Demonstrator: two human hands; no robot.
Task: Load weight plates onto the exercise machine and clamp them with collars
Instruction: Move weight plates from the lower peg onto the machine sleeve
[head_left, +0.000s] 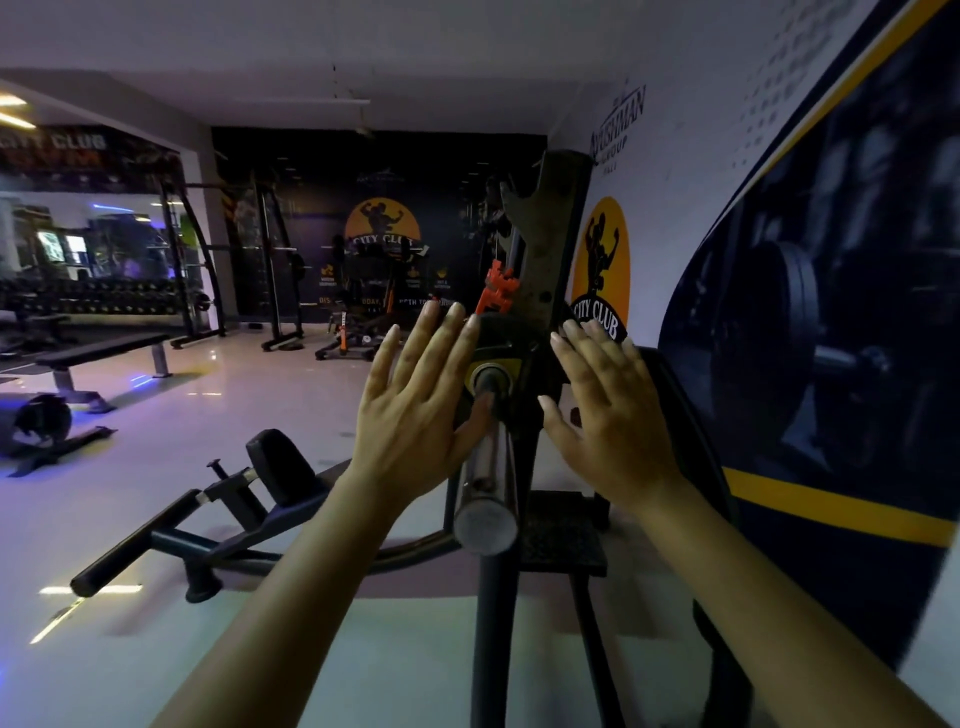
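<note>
Holds left hand (415, 410) and right hand (608, 415) up flat, fingers straight, gripping nothing, either side of chrome sleeve (483, 467), orange collar (496, 291) just beyond

Sleeve (485, 462) is seen as chromed metal, glossy, faintly scuffed; its end face is dull grey and matt. Frame (553, 223) is read as black-painted metal, matt, with paint chipped and worn in patches. Collar (496, 291) is taken as orange plastic, smooth, slightly shiny. Ring (513, 366) at the sleeve root is painted yellow, semi-gloss. Footplate (563, 540) is noted as black, rough and grainy. Pad (278, 465) is covered in a black vinyl-like skin, smooth, low sheen. Floor (270, 379) is glossy; lights are mirrored in it. Wall (727, 78) is covered with a smooth matt print.
</note>
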